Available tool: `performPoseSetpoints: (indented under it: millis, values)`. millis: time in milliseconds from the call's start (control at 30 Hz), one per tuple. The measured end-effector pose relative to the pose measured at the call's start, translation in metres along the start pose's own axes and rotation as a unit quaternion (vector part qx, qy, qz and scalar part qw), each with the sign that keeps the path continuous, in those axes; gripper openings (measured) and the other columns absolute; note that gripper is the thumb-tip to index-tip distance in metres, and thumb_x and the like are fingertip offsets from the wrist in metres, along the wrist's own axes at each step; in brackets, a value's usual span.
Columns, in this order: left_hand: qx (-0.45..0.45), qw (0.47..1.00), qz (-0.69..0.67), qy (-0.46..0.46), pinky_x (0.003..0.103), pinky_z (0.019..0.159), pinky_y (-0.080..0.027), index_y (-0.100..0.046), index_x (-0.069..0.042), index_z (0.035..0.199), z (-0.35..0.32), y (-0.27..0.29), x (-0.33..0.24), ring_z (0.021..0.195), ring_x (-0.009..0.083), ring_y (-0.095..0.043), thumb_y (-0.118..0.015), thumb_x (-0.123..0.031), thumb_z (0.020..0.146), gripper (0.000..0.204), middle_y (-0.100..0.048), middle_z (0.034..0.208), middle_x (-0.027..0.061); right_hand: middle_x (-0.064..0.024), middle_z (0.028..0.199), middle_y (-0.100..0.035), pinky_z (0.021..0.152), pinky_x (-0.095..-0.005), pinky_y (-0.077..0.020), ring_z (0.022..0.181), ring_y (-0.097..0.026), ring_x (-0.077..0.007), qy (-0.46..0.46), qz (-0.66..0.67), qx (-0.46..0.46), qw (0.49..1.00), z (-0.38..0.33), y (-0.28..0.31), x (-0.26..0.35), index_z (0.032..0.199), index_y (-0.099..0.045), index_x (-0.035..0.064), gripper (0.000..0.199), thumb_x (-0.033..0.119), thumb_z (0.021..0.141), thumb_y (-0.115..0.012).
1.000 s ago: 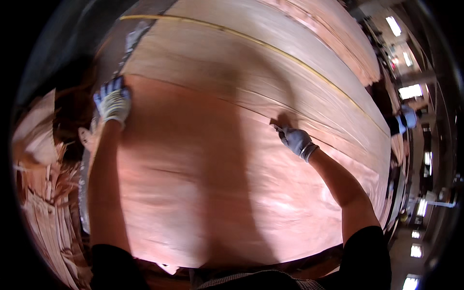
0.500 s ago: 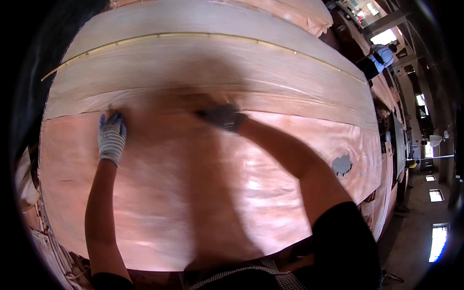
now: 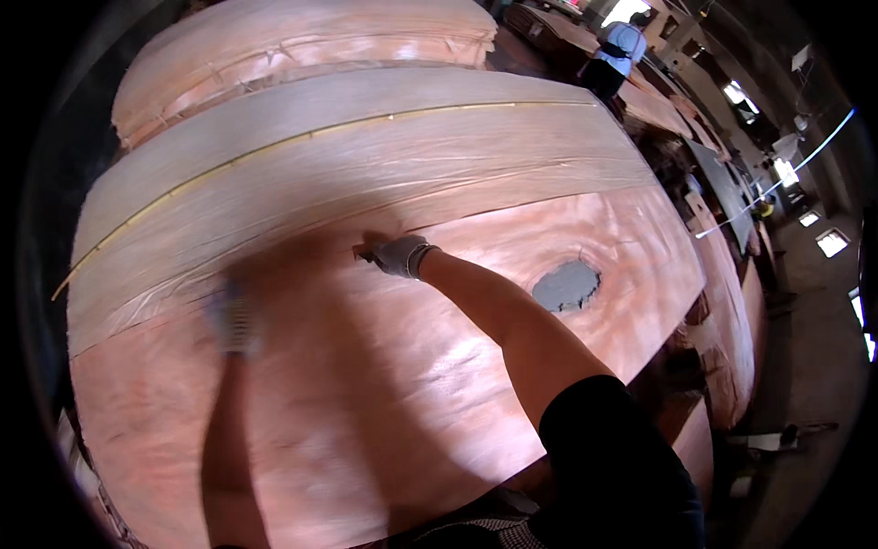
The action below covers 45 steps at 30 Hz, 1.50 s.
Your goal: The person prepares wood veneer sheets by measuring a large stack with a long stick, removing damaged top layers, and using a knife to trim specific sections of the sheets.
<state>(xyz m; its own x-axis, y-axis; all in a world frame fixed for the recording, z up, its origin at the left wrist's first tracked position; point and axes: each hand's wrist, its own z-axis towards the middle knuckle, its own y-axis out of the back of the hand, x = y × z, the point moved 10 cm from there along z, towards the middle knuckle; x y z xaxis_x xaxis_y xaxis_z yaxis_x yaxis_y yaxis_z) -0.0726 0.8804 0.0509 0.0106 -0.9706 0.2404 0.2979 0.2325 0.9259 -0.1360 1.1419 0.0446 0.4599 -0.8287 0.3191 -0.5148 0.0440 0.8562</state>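
A broad sheet of reddish wood veneer (image 3: 311,457) lies in front of me, with a paler veneer strip (image 3: 494,137) along its far side. My right hand (image 3: 400,256), in a grey glove, is closed round a small dark tool (image 3: 367,252) whose kind I cannot make out. The tool is just on the near side of the seam between the two sheets. My left hand (image 3: 236,318), in a striped glove with blue fingertips, is smeared by motion near the same seam, further left. Its fingers cannot be read.
A long thin yellowish stick (image 3: 315,134) lies across the pale strip. A ragged hole (image 3: 567,285) in the reddish sheet shows grey beneath. Beyond stands another veneer stack (image 3: 302,41). A person in a light blue top (image 3: 622,46) is far right, near more stacked sheets (image 3: 727,311).
My view has turned, so the sheets lie tilted and the far stack shows more. The right hand still holds the dark tool near the seam; the left hand has become blurred.
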Motion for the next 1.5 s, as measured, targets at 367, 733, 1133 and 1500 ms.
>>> performPoseSetpoints:
  millis: [367, 733, 1133, 1500]
  values:
    - [0.177, 0.978, -0.094, 0.053, 0.045, 0.104, -0.025, -0.062, -0.009, 0.099, 0.033, 0.000, -0.197, 0.105, 0.0232, -0.053, -0.049, -0.014, 0.077, 0.026, -0.060, 0.106, 0.0093, -0.0118, 0.110, -0.060, 0.085, -0.0426, -0.0448, 0.100, -0.058, -0.0306, 0.183, -0.064, -0.074, 0.978, -0.033, -0.007, -0.117, 0.118, -0.055, 0.0251, 0.041, 0.048, 0.089, -0.038]
    - [0.059, 0.968, 0.004, 0.242, 0.044, 0.090, -0.034, -0.056, -0.012, 0.111, 0.026, 0.027, -0.235, 0.106, 0.0215, -0.051, -0.049, -0.029, 0.083, 0.034, -0.055, 0.114, 0.0099, -0.0226, 0.079, -0.062, 0.068, -0.0462, -0.0469, 0.077, -0.061, -0.0374, 0.001, -0.174, -0.065, 0.983, -0.194, 0.016, -0.390, 0.111, -0.053, 0.0121, 0.041, 0.043, 0.092, -0.034]
    - [0.109, 0.988, -0.098, -0.054, 0.043, 0.110, -0.012, -0.046, -0.012, 0.128, 0.094, 0.080, -0.650, 0.128, 0.0183, -0.035, -0.037, -0.014, 0.084, 0.045, -0.044, 0.134, 0.0049, -0.0140, 0.100, -0.061, 0.070, -0.0428, -0.0494, 0.084, -0.061, -0.0335, 0.169, -0.128, -0.148, 0.966, -0.217, 0.040, -0.427, 0.115, -0.054, 0.0201, 0.035, 0.041, 0.090, -0.040]
    - [0.154, 0.978, 0.011, 0.142, 0.043, 0.098, -0.032, -0.056, -0.011, 0.112, 0.086, 0.076, -0.638, 0.109, 0.0247, -0.050, -0.049, -0.011, 0.075, 0.037, -0.055, 0.117, 0.0094, -0.0126, 0.067, -0.063, 0.042, -0.0404, -0.0451, 0.051, -0.060, -0.0292, 0.021, -0.222, -0.100, 0.970, -0.404, 0.061, -0.805, 0.106, -0.055, 0.0147, 0.035, 0.043, 0.090, -0.041]
